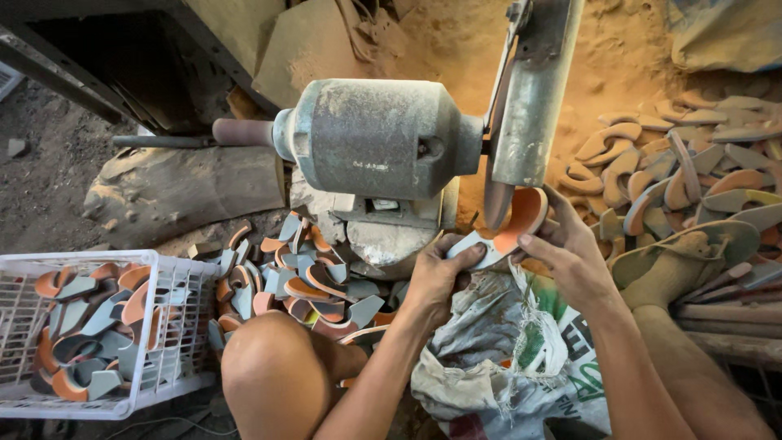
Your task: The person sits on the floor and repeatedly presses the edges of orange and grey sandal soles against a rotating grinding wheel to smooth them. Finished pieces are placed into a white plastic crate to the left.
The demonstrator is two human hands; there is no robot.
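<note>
Both my hands hold one curved orange-and-grey piece against the lower edge of a grinding wheel. My left hand grips its grey near end from below. My right hand grips its orange far end, fingers wrapped round the edge. The wheel is driven by a dusty grey motor and sits under a metal guard.
A white plastic crate at lower left holds several similar pieces. A loose pile lies below the motor, and another heap lies at right on orange dust. A crumpled printed sack rests between my arms. My bare knee is at bottom.
</note>
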